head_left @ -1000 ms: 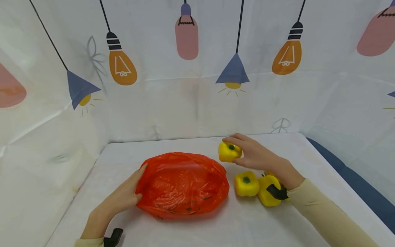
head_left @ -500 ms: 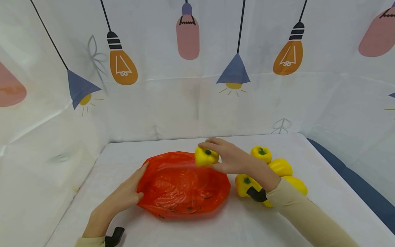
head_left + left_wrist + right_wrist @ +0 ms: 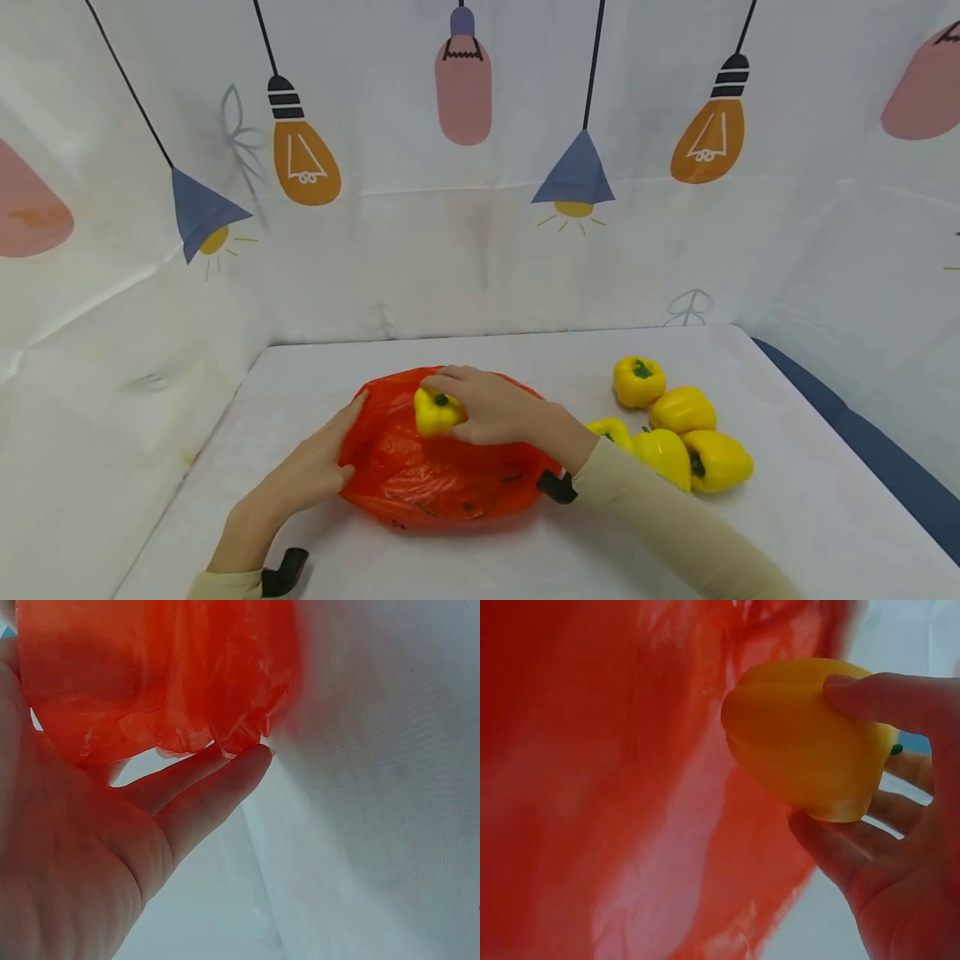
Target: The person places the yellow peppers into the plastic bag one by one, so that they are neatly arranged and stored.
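A red plastic bag (image 3: 405, 479) lies on the white table with its mouth spread wide. My left hand (image 3: 311, 467) holds the bag's left side, thumb and fingers spread apart along the rim; in the left wrist view the red film (image 3: 180, 675) lies against the palm and fingertips. My right hand (image 3: 491, 408) grips a yellow bell pepper (image 3: 432, 414) over the bag's mouth, its green stem facing me. In the right wrist view the thumb and fingertips pinch the pepper (image 3: 802, 742) at its stem end, with red film behind it.
Several more yellow bell peppers (image 3: 682, 410) sit in a cluster to the right of the bag, two of them partly hidden by the right sleeve (image 3: 660, 508). A white sheet printed with lamps (image 3: 420, 250) hangs behind the table (image 3: 570, 350).
My right hand has carried the yellow bell pepper leftward from beside the bag to over its mouth, uncovering the other peppers. The left hand has stayed at the bag's left side.
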`<move>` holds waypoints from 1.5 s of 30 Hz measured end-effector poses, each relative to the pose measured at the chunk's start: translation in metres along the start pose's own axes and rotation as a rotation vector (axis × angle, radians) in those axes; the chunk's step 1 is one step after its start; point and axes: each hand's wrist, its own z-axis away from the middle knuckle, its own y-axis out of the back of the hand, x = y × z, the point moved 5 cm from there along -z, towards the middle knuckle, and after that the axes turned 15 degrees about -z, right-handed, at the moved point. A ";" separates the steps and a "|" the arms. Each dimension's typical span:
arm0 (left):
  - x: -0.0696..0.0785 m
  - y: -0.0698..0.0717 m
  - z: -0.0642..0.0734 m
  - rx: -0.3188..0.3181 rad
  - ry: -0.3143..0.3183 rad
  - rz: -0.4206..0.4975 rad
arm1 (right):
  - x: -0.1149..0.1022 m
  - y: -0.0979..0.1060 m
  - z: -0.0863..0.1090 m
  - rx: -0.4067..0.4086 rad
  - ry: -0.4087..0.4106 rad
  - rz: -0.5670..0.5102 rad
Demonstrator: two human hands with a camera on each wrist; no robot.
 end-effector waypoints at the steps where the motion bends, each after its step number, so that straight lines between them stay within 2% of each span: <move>1: 0.000 0.000 0.000 -0.003 0.003 0.001 | 0.000 -0.004 -0.003 -0.002 -0.003 0.000; 13: -0.001 0.000 0.000 -0.004 -0.007 -0.016 | -0.007 -0.036 -0.033 -0.051 -0.133 0.014; 20: 0.002 0.001 -0.001 -0.019 -0.013 0.014 | -0.011 -0.047 -0.047 -0.048 -0.080 0.112; 25: 0.002 -0.002 0.000 -0.023 -0.004 -0.002 | -0.013 -0.053 -0.050 -0.053 -0.032 0.154; 29: 0.002 -0.002 0.001 -0.014 -0.001 -0.012 | -0.012 -0.053 -0.050 -0.023 0.001 0.168; 36: 0.003 0.001 0.002 0.002 -0.014 -0.026 | -0.008 -0.047 -0.046 0.051 0.016 0.233; 45: 0.001 -0.003 0.000 -0.020 0.013 -0.012 | -0.006 -0.041 -0.042 0.021 -0.035 0.237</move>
